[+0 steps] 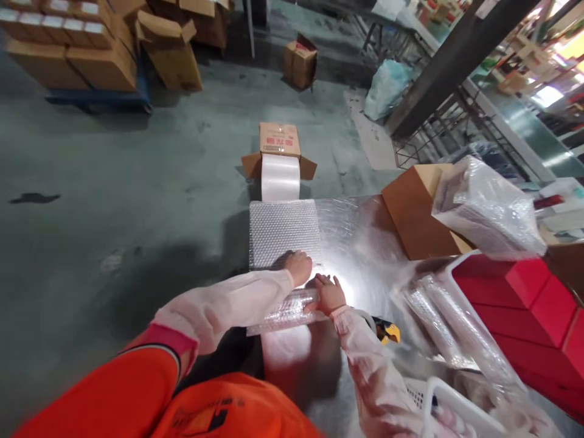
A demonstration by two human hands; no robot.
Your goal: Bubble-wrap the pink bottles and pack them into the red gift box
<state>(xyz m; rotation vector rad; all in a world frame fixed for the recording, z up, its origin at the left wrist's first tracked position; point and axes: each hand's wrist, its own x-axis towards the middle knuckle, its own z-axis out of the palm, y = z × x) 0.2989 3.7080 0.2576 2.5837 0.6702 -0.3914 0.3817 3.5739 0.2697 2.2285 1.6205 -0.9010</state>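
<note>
A sheet of bubble wrap (283, 231) lies flat on the metal table (353, 234), its near part rolled into a bundle (289, 313). My left hand (298, 268), fingers curled closed, rests on the sheet just beyond the roll; what is in its grip is hidden. My right hand (330, 294) is around the right end of the bubble wrap roll, with some fingertips pointing toward the left hand. Whatever the roll contains cannot be made out. Right of that wrist sits a tape dispenser (387, 330) with yellow and black parts, partly hidden by my sleeve.
Beyond the table, a carton (279, 139) holds a wide roll of wrap (280, 177). On the right are wrapped bundles (449, 322), a red box (515, 304), a white basket (460, 404) and an open carton (417, 213). Loaded cartons (91, 64) stand on a blue trolley (98, 97).
</note>
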